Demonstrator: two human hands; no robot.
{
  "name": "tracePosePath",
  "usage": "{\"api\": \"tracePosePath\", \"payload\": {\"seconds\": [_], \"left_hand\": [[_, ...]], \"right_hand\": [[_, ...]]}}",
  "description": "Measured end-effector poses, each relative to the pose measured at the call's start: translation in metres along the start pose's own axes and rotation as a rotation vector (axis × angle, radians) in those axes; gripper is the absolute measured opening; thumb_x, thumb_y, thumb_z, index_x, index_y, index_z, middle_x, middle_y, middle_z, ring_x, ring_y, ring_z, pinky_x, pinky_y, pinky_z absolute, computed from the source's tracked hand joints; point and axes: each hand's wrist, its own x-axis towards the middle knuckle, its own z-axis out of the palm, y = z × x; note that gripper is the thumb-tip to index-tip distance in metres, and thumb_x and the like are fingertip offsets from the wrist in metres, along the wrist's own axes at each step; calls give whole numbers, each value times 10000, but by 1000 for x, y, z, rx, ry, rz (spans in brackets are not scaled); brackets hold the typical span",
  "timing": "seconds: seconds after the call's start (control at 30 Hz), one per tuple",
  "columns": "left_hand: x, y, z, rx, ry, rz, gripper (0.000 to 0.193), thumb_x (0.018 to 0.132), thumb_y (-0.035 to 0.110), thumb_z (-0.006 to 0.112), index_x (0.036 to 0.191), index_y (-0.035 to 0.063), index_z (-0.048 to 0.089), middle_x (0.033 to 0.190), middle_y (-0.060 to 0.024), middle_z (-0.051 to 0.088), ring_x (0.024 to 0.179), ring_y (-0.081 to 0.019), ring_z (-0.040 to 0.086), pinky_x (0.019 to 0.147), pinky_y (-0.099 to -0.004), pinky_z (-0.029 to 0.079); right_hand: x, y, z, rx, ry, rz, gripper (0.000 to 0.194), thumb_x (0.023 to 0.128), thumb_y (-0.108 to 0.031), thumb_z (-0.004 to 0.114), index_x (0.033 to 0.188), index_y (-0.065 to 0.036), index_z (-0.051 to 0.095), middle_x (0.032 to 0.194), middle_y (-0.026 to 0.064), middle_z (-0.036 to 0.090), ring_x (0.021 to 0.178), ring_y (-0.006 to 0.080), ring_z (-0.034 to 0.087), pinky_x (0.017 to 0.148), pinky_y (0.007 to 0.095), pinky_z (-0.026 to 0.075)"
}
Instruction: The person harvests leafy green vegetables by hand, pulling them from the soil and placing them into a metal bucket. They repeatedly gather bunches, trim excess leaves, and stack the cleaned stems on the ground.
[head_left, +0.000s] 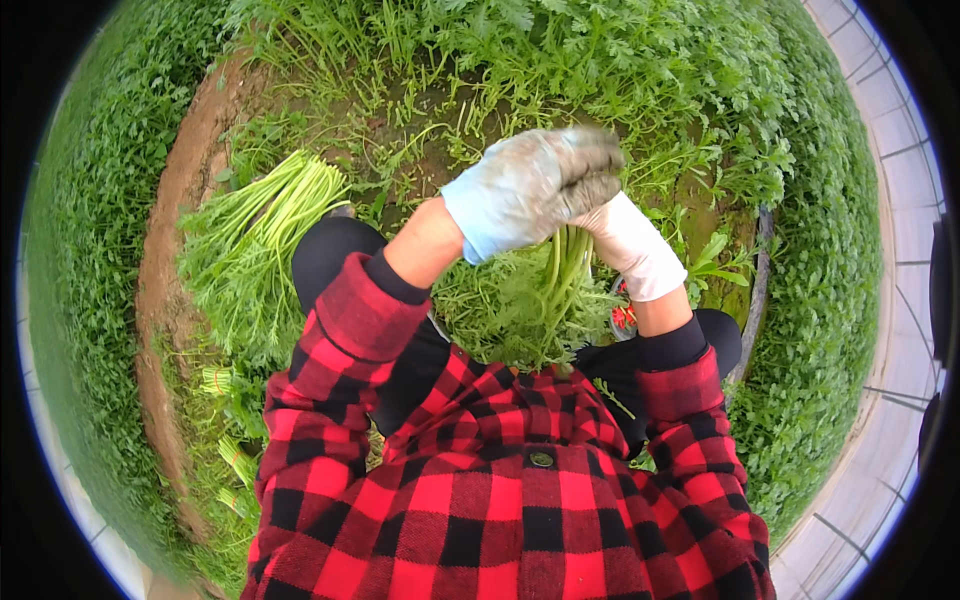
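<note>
My left hand (555, 176), in a soiled light-blue glove, lies over my right hand with its fingers stretched to the right and blurred; its palm is hidden. Beneath it, my right hand (609, 225), in a pale glove, grips a bunch of leafy green stems (564, 274). The stems hang down between my knees, leaves lowest. My right fingers are mostly covered. Loose feathery greens (480, 307) lie under the bunch. By my left knee rests a large pile of cut greens (289, 199), stems pointing up and leaves down.
A container with red pieces (624, 311) stands by my right knee. Several small banded bundles (238, 459) lie at the lower left. Uncut leafy plants (600, 60) grow ahead and on both sides. A bare soil strip (169, 247) runs along the left; a dark edging (761, 277) is at the right.
</note>
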Motion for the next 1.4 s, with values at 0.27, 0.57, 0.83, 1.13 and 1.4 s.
{"api": "tracePosePath", "payload": {"seconds": [0.27,0.57,0.83,1.13,1.4], "left_hand": [[-60,-31,-31,-704,54,-628,522,996,340,626,1442,94,509,1350,-81,525,1182,-168,522,1011,-317,447],[-58,-38,-12,-450,213,-377,327,838,279,780,1082,66,736,1233,-112,639,1160,-269,605,976,-368,498],[-74,-46,-32,878,-89,-511,274,826,234,720,1069,108,705,1239,-101,634,1099,-314,616,933,-393,495],[-54,-21,-1,-53,177,-241,743,878,429,739,1462,79,442,1471,-186,472,1360,-378,457,1129,-438,387],[-55,-31,-35,-351,316,-130,429,928,171,663,1344,79,604,1392,-137,556,1324,-278,507,1104,-399,395]], "right_hand": [[34,-34,-15,216,105,39,175,957,-203,689,1023,-50,636,867,50,675,796,178,698,754,306,574],[38,-46,-7,384,15,-83,146,984,-162,641,1042,-29,629,899,110,716,1070,347,696,1010,452,512],[24,-38,-33,420,130,-138,143,1022,-225,593,1069,-91,600,893,57,675,1103,334,662,1088,544,439],[29,-56,-10,341,300,-106,143,998,-178,633,1048,-47,605,807,37,594,752,197,606,777,387,550],[19,-90,12,110,-59,-321,248,926,-248,724,970,-43,591,681,40,574,623,192,591,722,391,526]]}}
